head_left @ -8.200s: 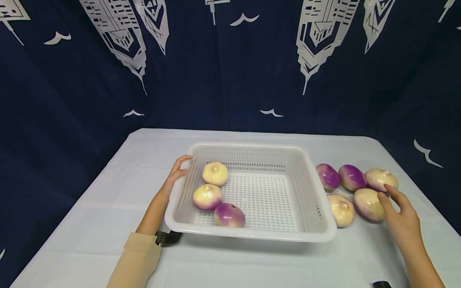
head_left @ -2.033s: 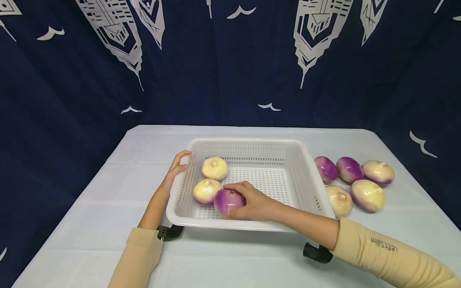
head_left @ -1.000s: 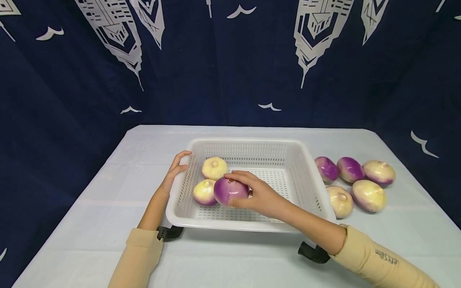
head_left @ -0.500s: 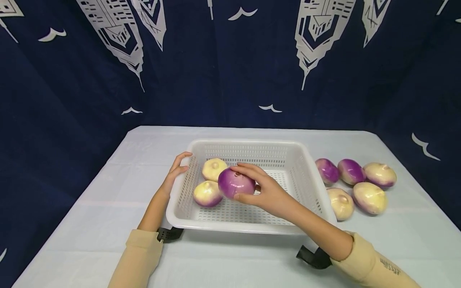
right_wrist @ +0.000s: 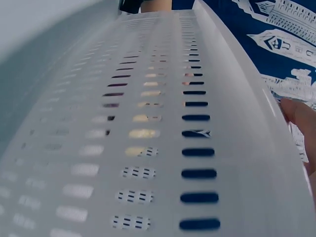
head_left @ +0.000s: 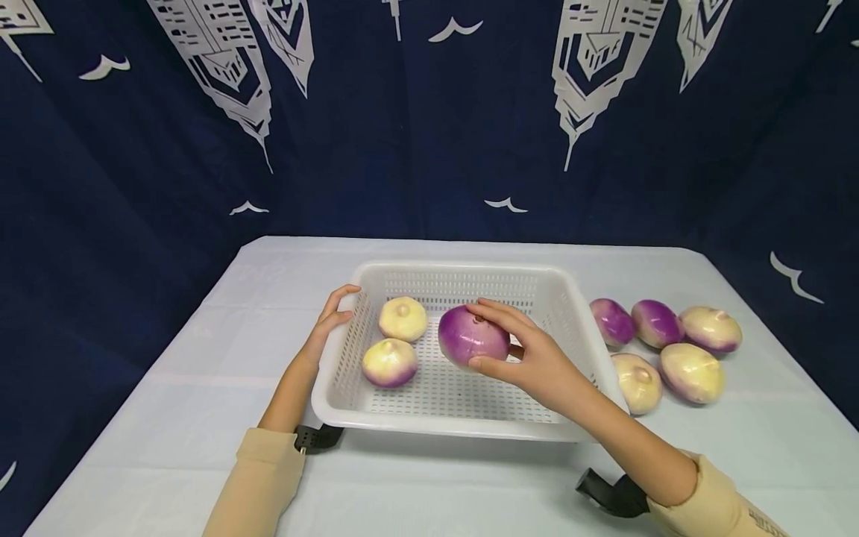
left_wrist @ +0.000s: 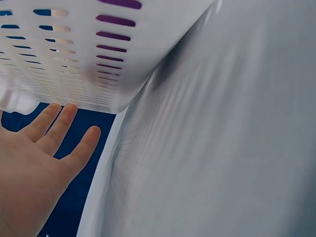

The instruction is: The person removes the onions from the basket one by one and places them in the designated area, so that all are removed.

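My right hand [head_left: 537, 365] grips a glossy purple onion [head_left: 470, 335] between thumb and fingers, over the floor of a white perforated plastic basket [head_left: 470, 426]. Left of it in the basket are two more onions: a cream one [head_left: 403, 318] toward the back and a cream-and-purple one [head_left: 389, 363] in front. My left hand [head_left: 325, 328] rests at the basket's left rim, index fingertip and thumb at the edge. In the left wrist view, this hand's other fingers [left_wrist: 61, 128] stretch straight beside the basket's outer wall. In the right wrist view the basket wall hides the held onion.
Right of the basket several onions lie together on the white-covered table [head_left: 470, 492]: two purple ones [head_left: 656, 323] at the back, and cream ones [head_left: 691, 373] beside and in front. A dark blue patterned cloth [head_left: 416, 134] hangs behind the table.
Earlier my right hand was at the onions on the right, then reached into the basket and took hold of the purple onion. It has lifted it and shifted right. The left hand stays put.
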`<state>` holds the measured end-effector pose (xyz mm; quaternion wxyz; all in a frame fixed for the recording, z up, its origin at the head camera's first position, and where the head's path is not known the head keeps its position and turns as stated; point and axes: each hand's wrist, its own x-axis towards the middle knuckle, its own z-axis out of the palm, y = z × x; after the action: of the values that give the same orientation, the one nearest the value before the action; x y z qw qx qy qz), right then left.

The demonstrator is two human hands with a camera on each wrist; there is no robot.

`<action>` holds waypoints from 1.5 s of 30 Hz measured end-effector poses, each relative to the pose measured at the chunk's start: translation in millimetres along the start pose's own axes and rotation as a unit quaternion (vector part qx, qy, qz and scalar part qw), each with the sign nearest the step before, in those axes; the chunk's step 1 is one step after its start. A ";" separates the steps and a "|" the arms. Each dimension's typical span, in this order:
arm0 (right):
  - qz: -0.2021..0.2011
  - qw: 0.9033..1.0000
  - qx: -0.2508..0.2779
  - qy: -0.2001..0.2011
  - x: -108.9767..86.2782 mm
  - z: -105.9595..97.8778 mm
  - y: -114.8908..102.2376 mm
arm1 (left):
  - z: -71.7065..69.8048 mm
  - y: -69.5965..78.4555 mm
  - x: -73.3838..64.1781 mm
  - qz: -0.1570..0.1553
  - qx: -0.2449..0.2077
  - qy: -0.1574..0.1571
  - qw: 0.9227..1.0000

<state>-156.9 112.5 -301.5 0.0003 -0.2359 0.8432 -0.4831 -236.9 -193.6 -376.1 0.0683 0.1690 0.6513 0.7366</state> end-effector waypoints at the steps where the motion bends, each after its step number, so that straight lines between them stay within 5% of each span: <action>1: 0.002 1.000 0.000 0.003 -1.5 -1.8 1.5 | 0.0 -0.2 -0.2 0.000 -0.001 0.001 1.000; 30: 0.035 0.992 -0.039 0.111 -44.5 -43.1 23.2 | 0.4 0.0 3.0 0.010 0.004 0.002 1.000; 45: 0.036 0.979 -0.058 0.190 -64.1 -62.8 44.1 | 2.2 2.8 1.4 0.004 -0.008 0.007 1.000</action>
<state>-131.8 207.8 -318.5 -0.1562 -0.1087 0.8623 -0.4692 -237.2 -191.4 -372.9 0.0625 0.1659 0.6452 0.7432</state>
